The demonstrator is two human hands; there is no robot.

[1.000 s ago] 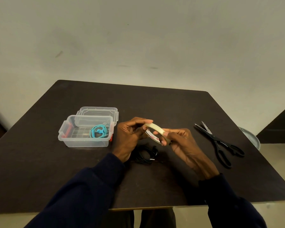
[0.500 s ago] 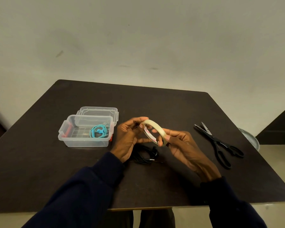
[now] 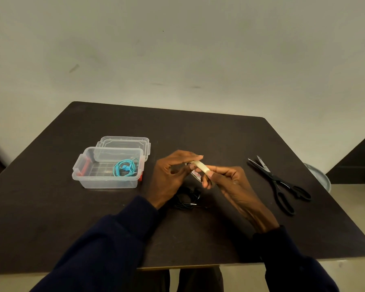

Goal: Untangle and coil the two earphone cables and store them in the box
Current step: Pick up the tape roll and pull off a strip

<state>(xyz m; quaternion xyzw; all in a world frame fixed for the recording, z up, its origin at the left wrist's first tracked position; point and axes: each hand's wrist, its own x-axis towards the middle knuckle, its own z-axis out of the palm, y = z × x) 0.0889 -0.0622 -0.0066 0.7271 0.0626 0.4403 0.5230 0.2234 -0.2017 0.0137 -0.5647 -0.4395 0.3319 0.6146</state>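
Black earphone cable (image 3: 185, 200): loosely coiled on table (image 3: 198, 133), just under hands, unboxed. Teal earphone cable (image 3: 125, 170): coiled inside box (image 3: 105, 183). Tape roll (image 3: 201, 166): pinched at rim by left hand (image 3: 169, 178) and right hand (image 3: 230, 182), both curled round it. Probably hunting tape end to bind black coil. Next, peel strip and cut with scissors (image 3: 280, 184).

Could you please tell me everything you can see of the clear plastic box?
The clear plastic box stands open on the dark table, untouched. It is rectangular, with a gridded floor and red latches at both ends. A coiled turquoise earphone cable lies inside, at its right end. Its clear lid lies right behind it.
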